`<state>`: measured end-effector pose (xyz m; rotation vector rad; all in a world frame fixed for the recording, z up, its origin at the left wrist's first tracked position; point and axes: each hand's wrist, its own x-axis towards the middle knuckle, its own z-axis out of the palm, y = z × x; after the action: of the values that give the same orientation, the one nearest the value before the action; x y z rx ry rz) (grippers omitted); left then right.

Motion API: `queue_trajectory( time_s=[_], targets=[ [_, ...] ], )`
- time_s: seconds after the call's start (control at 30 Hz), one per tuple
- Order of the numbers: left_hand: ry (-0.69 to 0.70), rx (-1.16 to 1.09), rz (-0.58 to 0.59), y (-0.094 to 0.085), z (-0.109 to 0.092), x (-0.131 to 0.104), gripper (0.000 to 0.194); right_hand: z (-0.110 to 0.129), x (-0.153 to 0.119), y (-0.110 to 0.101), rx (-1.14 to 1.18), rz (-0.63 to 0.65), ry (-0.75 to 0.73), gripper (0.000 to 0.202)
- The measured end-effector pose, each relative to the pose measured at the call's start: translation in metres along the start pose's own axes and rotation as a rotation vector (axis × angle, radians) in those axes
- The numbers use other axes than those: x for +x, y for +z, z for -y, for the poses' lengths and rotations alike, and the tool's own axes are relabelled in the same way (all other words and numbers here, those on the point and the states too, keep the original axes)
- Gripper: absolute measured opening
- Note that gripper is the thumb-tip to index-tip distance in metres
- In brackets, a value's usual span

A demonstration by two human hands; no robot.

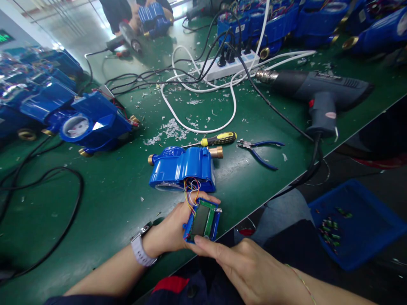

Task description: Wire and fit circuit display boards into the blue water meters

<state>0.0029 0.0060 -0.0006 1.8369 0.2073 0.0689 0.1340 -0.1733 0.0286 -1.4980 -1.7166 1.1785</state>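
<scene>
My left hand (173,226), with a watch on its wrist, is closed round a small blue-framed circuit module (201,221) with a grey display. Coloured wires (190,192) run from the module into a blue meter (182,169) lying just beyond on the green table. My right hand (244,264) has its index finger stretched to the module's lower edge, touching or very near it; its other fingers are curled and partly hidden. Behind the meter lies a yellow-and-black screwdriver (222,138), with blue-handled cutters (259,150) to its right.
A heat gun (324,95) lies at the right edge of the green table (111,212). Cables surround a white power strip (232,65). More blue meters (92,120) stand left and back right. A blue bin (365,224) is below right. Another person's hand (135,19) shows at the back.
</scene>
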Motion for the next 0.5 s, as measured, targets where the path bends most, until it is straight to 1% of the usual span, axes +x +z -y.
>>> queue_trajectory(
  time_s=[0.1,0.2,0.3,0.4,0.5],
  targets=[
    [0.025,0.040,-0.032,0.001,-0.001,0.001,0.074,0.004,0.003,0.000,0.091,-0.040,0.075,0.055],
    [0.073,0.067,-0.024,0.001,-0.001,0.001,0.075,0.009,0.006,-0.001,0.215,-0.083,0.142,0.049],
    [0.074,0.041,-0.027,0.002,-0.001,0.000,0.078,0.011,0.005,0.000,0.537,-0.091,0.247,0.047],
    [0.019,-0.047,-0.051,0.002,0.002,-0.001,0.084,0.010,-0.005,0.000,0.852,-0.123,0.377,0.047],
    [-0.028,-0.120,-0.034,0.001,0.004,-0.003,0.087,0.007,-0.019,-0.003,0.998,-0.164,0.401,0.051]
  ],
)
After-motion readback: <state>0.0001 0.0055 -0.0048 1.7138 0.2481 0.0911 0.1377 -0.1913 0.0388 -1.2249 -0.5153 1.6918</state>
